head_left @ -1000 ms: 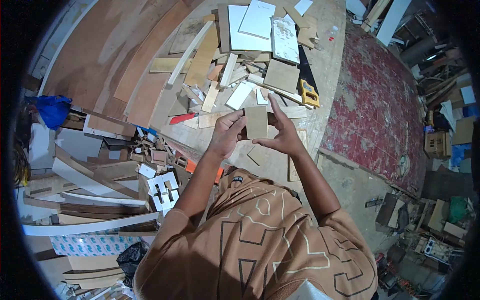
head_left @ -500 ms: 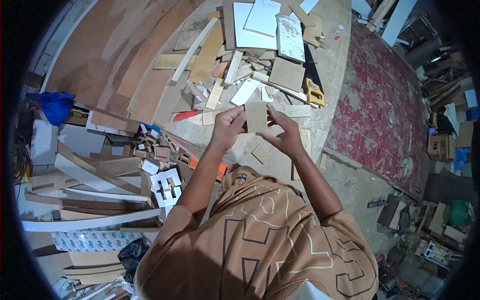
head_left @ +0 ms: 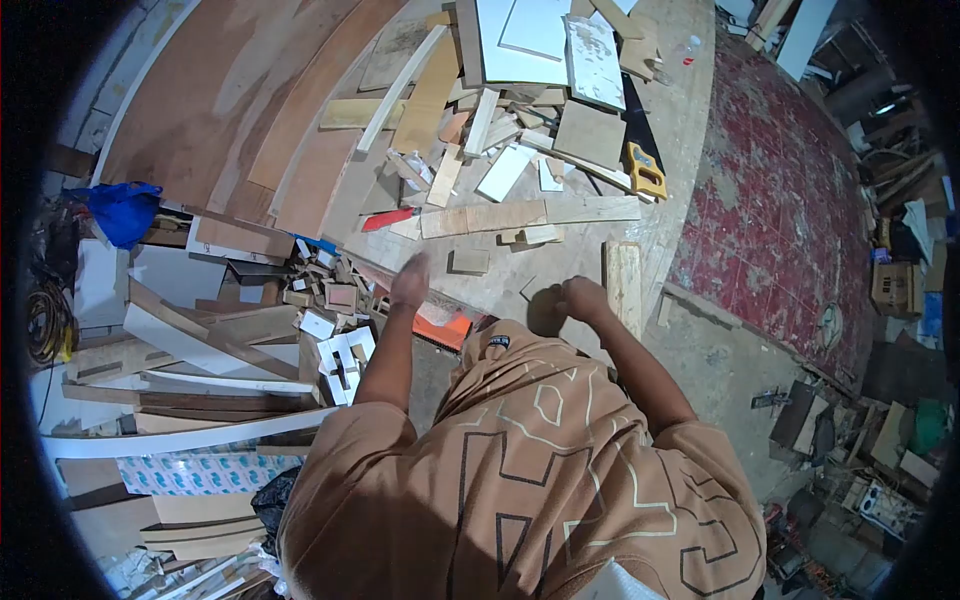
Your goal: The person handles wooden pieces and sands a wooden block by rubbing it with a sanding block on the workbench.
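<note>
My left hand point(head_left: 410, 281) hovers at the near left edge of the workbench, smeared by motion, so its fingers cannot be read. Just right of it a small wooden block point(head_left: 468, 262) rests on the bench, touched by neither hand. My right hand point(head_left: 582, 298) is curled low over the bench, fingers drawn together; whatever they may hold is hidden. Beside its fingertips a thin square piece point(head_left: 527, 288) lies partly in the hand's shadow. A light wooden strip point(head_left: 624, 285) is to the right of that hand.
Wood offcuts point(head_left: 505, 172) and a yellow-handled saw point(head_left: 647, 172) lie farther back. A red-handled tool point(head_left: 388, 219) is at the left beside a row of flat strips point(head_left: 530, 214). An orange object point(head_left: 442, 332) sits below the near edge. Stacked boards point(head_left: 220, 330) fill the left.
The small block that both hands held has been set down on the bench. My hands have parted, the left moving left and the right down beside the square piece. The view has shifted slightly.
</note>
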The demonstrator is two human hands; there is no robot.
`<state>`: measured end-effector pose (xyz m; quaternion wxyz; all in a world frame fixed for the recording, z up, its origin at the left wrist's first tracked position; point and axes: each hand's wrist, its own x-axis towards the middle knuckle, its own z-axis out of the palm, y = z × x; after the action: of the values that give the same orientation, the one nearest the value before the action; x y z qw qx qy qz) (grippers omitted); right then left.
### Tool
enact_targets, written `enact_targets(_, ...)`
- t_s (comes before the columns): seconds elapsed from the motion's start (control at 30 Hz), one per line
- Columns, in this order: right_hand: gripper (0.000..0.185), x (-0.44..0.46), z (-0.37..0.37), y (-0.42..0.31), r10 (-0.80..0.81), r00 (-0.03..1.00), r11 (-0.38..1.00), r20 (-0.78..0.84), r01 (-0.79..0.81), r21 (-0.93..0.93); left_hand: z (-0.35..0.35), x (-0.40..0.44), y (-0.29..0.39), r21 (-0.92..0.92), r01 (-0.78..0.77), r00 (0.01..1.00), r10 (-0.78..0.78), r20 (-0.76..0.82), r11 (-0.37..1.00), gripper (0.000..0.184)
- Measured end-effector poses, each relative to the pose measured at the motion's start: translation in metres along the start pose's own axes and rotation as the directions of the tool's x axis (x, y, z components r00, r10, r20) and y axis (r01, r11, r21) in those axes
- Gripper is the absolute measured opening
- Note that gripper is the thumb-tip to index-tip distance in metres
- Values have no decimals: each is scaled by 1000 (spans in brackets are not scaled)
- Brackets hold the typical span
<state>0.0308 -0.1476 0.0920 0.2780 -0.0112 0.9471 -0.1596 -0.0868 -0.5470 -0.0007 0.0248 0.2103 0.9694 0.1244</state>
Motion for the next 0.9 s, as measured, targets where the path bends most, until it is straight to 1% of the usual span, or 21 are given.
enact_targets(0.03, 51, -4, 0, -9, 20, 1000, 1000, -10, -20, 20, -3, -2, 5, 77, -147, 989, 145, 22, 986, 38)
enact_targets(0.07, 54, -8, -2, -18, 42, 999, 998, -22, -41, 40, -6, -3, 10, -30, -74, 991, 76, 109, 997, 40)
enact_targets(0.1, 54, -7, 1, -25, 47, 999, 998, -26, -46, 40, -11, 0, 15, -32, -79, 991, 82, 107, 996, 40)
enact_targets(0.2, 76, -2, 12, -36, 61, 989, 998, -138, -61, 1, -19, 3, 23, -106, -28, 991, 41, 123, 994, 45)
enact_targets(0.27, 72, 3, 20, -32, 45, 990, 999, -135, -46, -5, -14, 7, 22, -82, -49, 998, 51, 21, 995, 54)
enact_targets(0.37, 66, 14, 36, -23, 37, 986, 999, -160, -36, 8, -53, 7, 53, 51, 26, 990, -19, -139, 998, 52)
enact_targets(0.4, 63, 17, 42, -19, 41, 981, 999, -189, -37, 28, -65, 6, 63, 51, 19, 991, -12, -136, 999, 52)
enact_targets(0.47, 61, 7, 32, -18, 50, 967, 991, -249, -18, 132, -83, 7, 85, -24, -67, 896, 50, -442, 997, 50)
enact_targets(0.5, 60, 2, 27, -16, 55, 950, 974, -308, 17, 226, -87, 8, 99, -27, -81, 896, 61, -441, 996, 50)
enact_targets(0.53, 60, -1, 25, -13, 68, 948, 973, -310, 6, 230, -88, 8, 115, -197, -141, 892, 38, -450, 970, 49)
enact_targets(0.57, 59, -5, 23, -10, 89, 949, 913, -302, 43, 405, -88, 7, 130, -360, -193, 892, 10, -453, 913, 48)
enact_targets(0.6, 59, -7, 22, -8, 104, 951, 821, -292, 83, 564, -80, 9, 141, -368, -191, 917, 32, -398, 910, 48)
enact_targets(0.63, 59, -9, 25, -5, 111, 949, 819, -294, 80, 568, -85, 12, 161, -541, -152, 974, 31, -226, 827, 51)
enact_targets(0.67, 56, -10, 27, -3, 104, 973, 595, -208, 107, 797, -89, 16, 182, -688, -78, 997, 60, -50, 722, 54)
enact_targets(0.7, 53, -11, 28, -1, 68, 989, 310, -131, 104, 945, -79, 18, 201, -804, -2, 998, 51, 35, 595, 59)
enact_targets(0.73, 53, -15, 25, -2, 76, 988, 308, -135, 106, 946, -71, 17, 217, -846, 24, 996, 55, 63, 533, 60)
enact_targets(0.77, 52, -20, 23, -4, 47, 988, 201, -146, 134, 970, -66, 20, 229, -846, 17, 996, 68, 63, 532, 60)
enact_targets(0.8, 50, -23, 22, -5, 21, 987, 91, -162, 159, 983, -60, 23, 240, -872, 98, 980, 104, 168, 480, 59)
enact_targets(0.83, 50, -27, 20, -5, 36, 985, 89, -169, 165, 982, -55, 26, 247, -884, 183, 952, 148, 269, 431, 58)
enact_targets(0.87, 50, -30, 18, -5, 64, 974, 50, -219, 216, 975, -52, 34, 250, -917, 159, 920, 282, 272, 365, 56)
enact_targets(0.9, 51, -34, 17, -4, 95, 959, 11, -266, 266, 964, -54, 37, 256, -918, 155, 914, 300, 274, 366, 56)
